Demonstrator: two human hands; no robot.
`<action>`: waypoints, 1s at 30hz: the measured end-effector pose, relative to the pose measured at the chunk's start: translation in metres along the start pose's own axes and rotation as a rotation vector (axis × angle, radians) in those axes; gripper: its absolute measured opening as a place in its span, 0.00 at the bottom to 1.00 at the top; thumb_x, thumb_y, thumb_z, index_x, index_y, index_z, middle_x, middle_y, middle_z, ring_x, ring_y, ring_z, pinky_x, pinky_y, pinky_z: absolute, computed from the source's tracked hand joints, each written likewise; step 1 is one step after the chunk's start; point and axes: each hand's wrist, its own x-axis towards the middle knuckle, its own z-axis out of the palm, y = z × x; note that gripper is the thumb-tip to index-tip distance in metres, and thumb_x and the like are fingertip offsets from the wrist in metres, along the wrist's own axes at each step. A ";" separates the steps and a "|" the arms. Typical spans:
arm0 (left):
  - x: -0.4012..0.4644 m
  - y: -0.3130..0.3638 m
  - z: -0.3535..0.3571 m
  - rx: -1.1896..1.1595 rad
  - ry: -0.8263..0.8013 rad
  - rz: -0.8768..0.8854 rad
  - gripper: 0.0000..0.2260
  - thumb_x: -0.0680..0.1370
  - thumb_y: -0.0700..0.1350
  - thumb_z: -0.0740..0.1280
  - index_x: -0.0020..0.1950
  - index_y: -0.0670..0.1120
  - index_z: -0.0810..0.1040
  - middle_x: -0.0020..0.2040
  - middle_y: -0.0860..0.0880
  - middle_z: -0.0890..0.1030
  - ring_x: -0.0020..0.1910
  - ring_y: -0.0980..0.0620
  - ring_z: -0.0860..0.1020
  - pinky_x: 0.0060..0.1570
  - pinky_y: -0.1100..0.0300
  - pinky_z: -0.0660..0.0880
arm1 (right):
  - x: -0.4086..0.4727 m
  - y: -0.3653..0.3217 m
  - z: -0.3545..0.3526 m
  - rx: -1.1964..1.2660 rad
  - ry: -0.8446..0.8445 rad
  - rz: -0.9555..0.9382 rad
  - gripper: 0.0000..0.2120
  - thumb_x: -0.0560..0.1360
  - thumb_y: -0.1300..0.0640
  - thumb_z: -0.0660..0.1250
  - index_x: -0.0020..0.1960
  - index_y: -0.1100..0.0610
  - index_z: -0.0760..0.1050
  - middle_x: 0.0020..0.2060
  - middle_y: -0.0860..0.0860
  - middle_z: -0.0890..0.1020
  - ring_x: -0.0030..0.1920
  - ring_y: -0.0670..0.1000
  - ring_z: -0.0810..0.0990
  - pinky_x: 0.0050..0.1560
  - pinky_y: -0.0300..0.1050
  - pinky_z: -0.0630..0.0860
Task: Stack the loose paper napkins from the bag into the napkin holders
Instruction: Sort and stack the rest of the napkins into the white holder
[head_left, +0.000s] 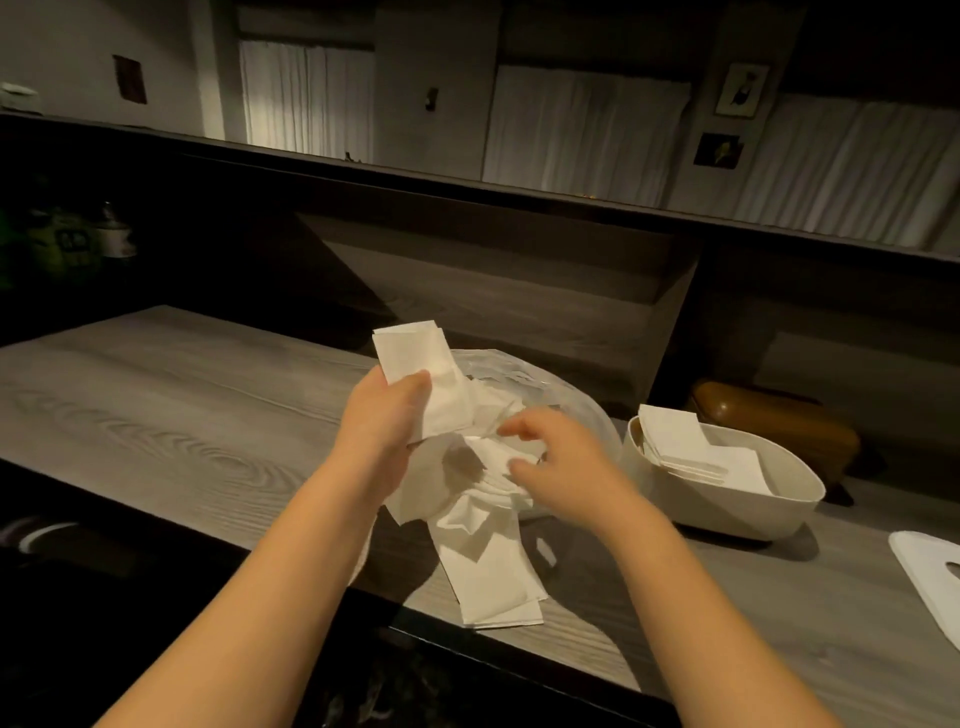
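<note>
At the middle of the surface, loose napkins (483, 566): a heap of white folded paper napkins spilling from the mouth of the bag toward the near edge, some overlapping and fanned.
Held napkins (415, 374): a small bundle of folded white napkins raised above the heap, upright and slightly tilted.
Left hand (384, 415): fingers and thumb curled round the lower part of the held napkins, gripping them.
Right hand (550, 452): over the bag's mouth, fingers bent and reaching into the loose napkins; whether it pinches one I cannot tell.
Bag (545, 384): clear thin plastic, crumpled, lying behind and under the heap, just beside the holder.
Napkin holder (727, 499): cream oval tub to the right of the bag, with a tidy pile of napkins (691, 447) leaning inside it.
Lid (930, 577): flat white piece with a dark opening, at the right edge.
Brown case (774, 421): rounded, behind the holder.
Surface (156, 415): grey wood-grain counter, dark wall panel behind.
</note>
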 end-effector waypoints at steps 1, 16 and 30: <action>0.001 0.000 -0.003 0.014 0.003 0.015 0.08 0.82 0.43 0.62 0.60 0.51 0.70 0.51 0.49 0.76 0.49 0.49 0.76 0.38 0.56 0.72 | -0.001 -0.002 0.007 -0.057 -0.085 -0.027 0.21 0.77 0.52 0.68 0.68 0.44 0.70 0.65 0.42 0.72 0.65 0.46 0.72 0.62 0.40 0.70; 0.005 0.000 -0.023 0.019 -0.011 -0.033 0.09 0.82 0.40 0.60 0.60 0.51 0.70 0.49 0.51 0.77 0.48 0.51 0.77 0.39 0.57 0.75 | 0.024 -0.008 -0.003 -0.162 -0.044 0.119 0.17 0.76 0.66 0.58 0.32 0.50 0.67 0.32 0.47 0.73 0.38 0.50 0.72 0.33 0.39 0.64; -0.010 -0.028 0.052 0.171 -0.235 -0.152 0.10 0.80 0.41 0.63 0.59 0.51 0.76 0.54 0.46 0.79 0.52 0.45 0.79 0.52 0.49 0.79 | -0.009 0.030 -0.085 1.095 0.054 0.580 0.08 0.75 0.57 0.68 0.52 0.58 0.82 0.44 0.57 0.86 0.45 0.55 0.85 0.40 0.49 0.82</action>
